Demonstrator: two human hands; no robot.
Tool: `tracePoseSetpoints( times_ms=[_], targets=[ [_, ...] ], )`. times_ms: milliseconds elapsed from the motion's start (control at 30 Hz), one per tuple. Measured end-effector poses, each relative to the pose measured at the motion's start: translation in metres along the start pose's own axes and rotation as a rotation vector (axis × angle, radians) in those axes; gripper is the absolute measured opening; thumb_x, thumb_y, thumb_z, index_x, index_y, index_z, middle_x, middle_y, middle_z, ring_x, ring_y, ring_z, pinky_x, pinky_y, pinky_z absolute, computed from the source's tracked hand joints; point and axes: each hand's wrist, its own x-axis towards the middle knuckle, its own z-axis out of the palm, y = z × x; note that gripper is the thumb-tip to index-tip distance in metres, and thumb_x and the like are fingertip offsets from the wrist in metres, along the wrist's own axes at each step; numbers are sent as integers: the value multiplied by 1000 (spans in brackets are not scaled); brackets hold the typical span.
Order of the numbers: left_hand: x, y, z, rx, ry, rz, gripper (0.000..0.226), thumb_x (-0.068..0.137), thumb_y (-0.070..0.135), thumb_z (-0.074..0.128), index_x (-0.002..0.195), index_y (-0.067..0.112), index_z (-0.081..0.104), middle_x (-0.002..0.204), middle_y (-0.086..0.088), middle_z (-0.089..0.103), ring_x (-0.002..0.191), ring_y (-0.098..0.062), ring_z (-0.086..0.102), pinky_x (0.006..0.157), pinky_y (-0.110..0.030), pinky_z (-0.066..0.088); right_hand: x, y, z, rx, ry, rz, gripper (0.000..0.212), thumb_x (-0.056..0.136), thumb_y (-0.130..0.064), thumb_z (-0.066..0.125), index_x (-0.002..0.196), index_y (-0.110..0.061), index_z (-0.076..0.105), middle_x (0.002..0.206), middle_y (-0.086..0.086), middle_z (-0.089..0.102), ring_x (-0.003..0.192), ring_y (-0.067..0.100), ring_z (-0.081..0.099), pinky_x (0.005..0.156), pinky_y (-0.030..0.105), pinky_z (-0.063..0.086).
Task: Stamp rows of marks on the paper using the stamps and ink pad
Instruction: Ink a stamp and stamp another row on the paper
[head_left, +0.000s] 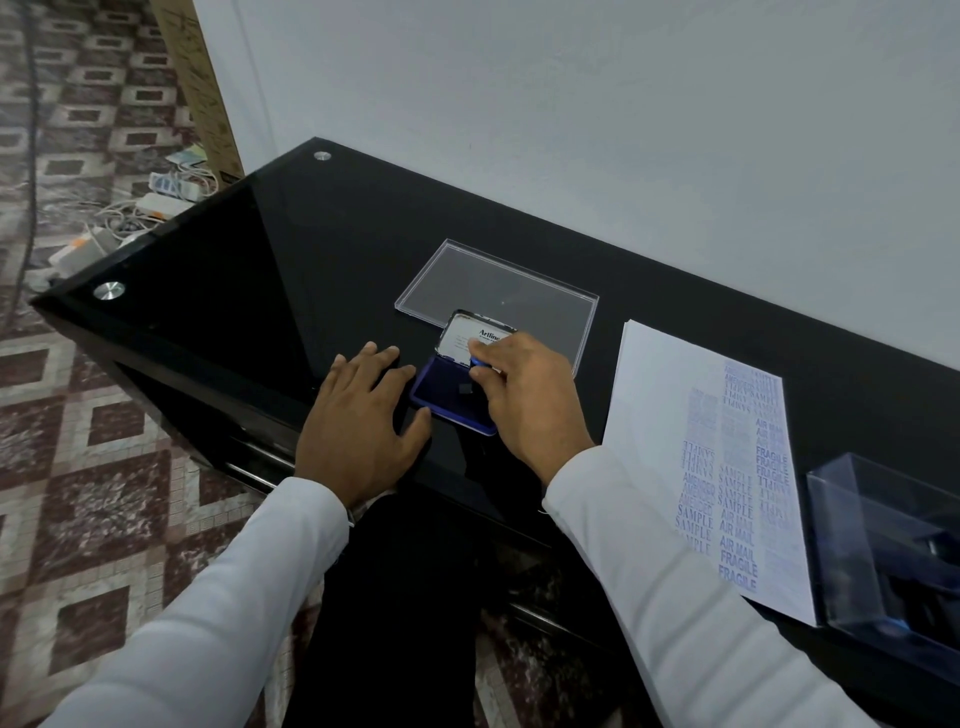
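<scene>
Hands at the ink pad (448, 395) | right hand (524, 400) pinches a blue stamp (480, 364) over the open pad near the worktop (291, 249) front edge | left hand (358, 415) lies flat, fingers spread, thumb touching the pad | paper (665, 395) with blue rows lies to the right, clear box (893, 561) beside it.

We see a shiny black glass table (218, 249) with round metal caps (109, 291). At three o'clock lies matt white paper (660, 395), beside a clear plastic box (883, 545).
</scene>
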Motion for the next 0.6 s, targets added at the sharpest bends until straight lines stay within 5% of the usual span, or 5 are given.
tracePoseSetpoints(
  times_ms=[267,600],
  targets=[
    [0,-1,1,-2,-1,-2,65,89,60,39,139,21,55,153,-4,46,148,-24,30,124,-44,12,-5,6,8,134,110,31,25,89,-19,72,114,-16,72,117,2,67,100,16,63,94,34,54],
    [0,0,1,-3,-6,1,67,89,61,36,140,22,55,154,-4,45,149,-23,28,124,-42,10,-3,7,7,73,115,-19,21,97,-16,61,114,-10,72,112,9,68,102,23,63,93,36,52]
  ],
)
